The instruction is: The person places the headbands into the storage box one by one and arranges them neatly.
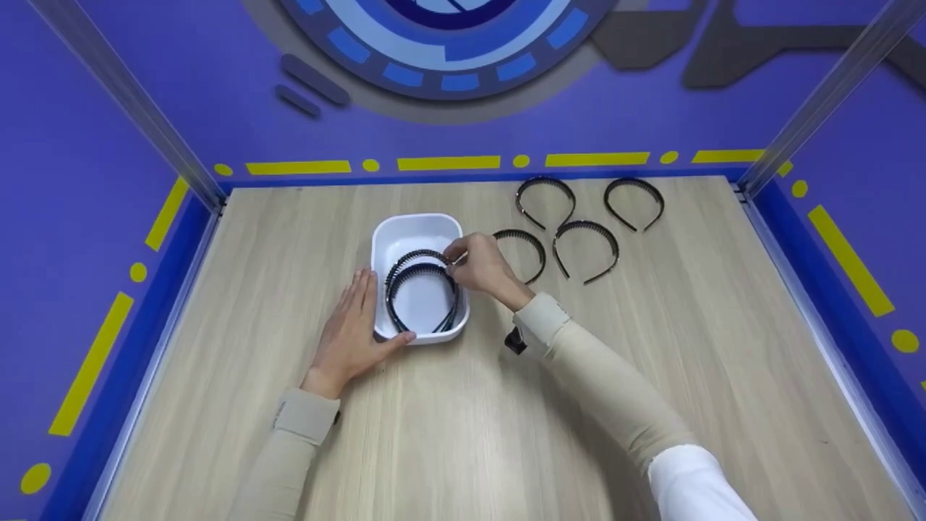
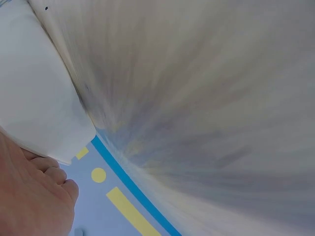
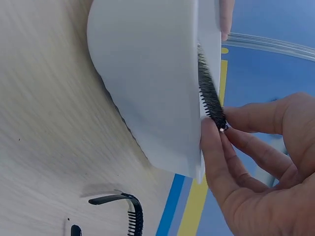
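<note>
A white plastic tub (image 1: 416,226) stands on the table with black toothed headbands (image 1: 423,269) inside it. My left hand (image 1: 349,339) lies along the tub's left side, its fingers straight against the wall and its thumb over the front rim; the left wrist view shows its palm (image 2: 34,196) beside the tub (image 2: 39,78). My right hand (image 1: 477,262), over the right rim, pinches a headband (image 3: 210,96) between thumb and fingertips. Most of that headband sits within the tub, and in the right wrist view the tub's wall hides part of it.
Several black headbands lie to the right on the wooden table (image 1: 463,434): one close by the right hand (image 1: 540,253), one beyond it (image 1: 587,224), and two at the back (image 1: 546,179). Blue panels (image 1: 159,87) with yellow marks bound the table's back and sides.
</note>
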Available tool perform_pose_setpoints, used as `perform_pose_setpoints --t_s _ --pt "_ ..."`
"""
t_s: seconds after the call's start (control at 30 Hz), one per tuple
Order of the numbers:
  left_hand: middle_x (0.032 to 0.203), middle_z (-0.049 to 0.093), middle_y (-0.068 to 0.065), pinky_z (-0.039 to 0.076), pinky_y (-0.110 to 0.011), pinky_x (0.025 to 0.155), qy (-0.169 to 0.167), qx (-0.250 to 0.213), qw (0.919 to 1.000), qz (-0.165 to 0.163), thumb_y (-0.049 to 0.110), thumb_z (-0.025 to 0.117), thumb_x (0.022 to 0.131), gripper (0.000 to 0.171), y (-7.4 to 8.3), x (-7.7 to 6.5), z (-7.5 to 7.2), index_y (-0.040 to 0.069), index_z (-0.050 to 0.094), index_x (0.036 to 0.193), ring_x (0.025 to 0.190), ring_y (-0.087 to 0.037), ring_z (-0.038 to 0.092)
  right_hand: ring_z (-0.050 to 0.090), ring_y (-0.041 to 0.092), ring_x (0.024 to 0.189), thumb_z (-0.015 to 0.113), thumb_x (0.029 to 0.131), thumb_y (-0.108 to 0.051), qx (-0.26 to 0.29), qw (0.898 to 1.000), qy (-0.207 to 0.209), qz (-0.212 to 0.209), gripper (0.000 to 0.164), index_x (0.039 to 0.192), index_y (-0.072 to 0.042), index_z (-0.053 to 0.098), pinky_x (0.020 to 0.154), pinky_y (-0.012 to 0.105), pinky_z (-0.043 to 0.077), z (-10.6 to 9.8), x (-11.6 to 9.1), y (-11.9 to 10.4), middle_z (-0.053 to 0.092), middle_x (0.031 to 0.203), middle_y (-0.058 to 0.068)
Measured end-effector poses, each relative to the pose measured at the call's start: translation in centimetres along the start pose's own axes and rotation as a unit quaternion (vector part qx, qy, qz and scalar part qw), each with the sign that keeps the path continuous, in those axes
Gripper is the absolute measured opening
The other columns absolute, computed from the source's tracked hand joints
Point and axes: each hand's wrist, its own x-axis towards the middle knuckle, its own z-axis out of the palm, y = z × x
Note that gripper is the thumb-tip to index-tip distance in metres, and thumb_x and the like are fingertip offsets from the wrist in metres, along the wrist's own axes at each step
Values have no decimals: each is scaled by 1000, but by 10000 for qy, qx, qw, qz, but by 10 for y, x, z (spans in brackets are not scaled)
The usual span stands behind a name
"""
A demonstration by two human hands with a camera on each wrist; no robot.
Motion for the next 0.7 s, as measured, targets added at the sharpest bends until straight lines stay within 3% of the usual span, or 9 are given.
perform_pose_setpoints --t_s 0.27,0.7 --pt "177 16 -25 14 -46 137 -135 8 9999 -93 78 67 89 127 1 0 0 -4 12 169 167 -35 11 78 34 99 72 88 3 204 9998 78 35 28 115 9 78 88 39 67 -9 -1 3 78 110 25" --pt "177 16 -26 15 -47 137 -64 -24 10000 -38 75 68 89 125 0 -1 1 -4 13 169 167 -35 11 78 34 96 73 91 -3 141 9994 272 -136 24 113 7 78 89 45 65 -34 -9 11 79 106 22"
